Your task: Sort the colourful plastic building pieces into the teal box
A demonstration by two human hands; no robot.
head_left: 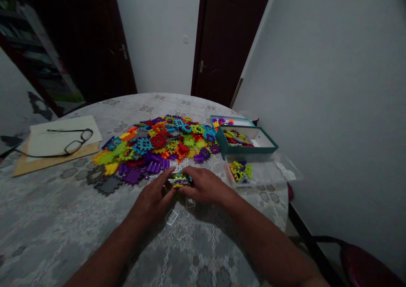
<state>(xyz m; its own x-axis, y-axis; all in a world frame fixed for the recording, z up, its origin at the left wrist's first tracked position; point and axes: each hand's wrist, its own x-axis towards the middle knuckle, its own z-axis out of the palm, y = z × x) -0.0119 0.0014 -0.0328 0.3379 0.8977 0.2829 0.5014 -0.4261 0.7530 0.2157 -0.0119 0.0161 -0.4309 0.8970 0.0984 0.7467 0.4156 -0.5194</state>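
A pile of colourful interlocking plastic tiles [160,145] lies in the middle of the round table [50,219]. Just in front of the pile, both my hands meet on a small joined cluster of green, yellow and purple tiles [180,179]. My left hand [154,198] pinches its left side with thumb and fingers. My right hand [205,186] grips its right side, fingers curled over it. Two clear tiles [171,216] lie on the cloth under my hands.
A teal box [245,141] with tiles stands at the right, a clear lid [260,173] with a few tiles before it. Glasses [74,141] rest on papers at the left. A wall runs close on the right; a dark red chair [361,266] is bottom right.
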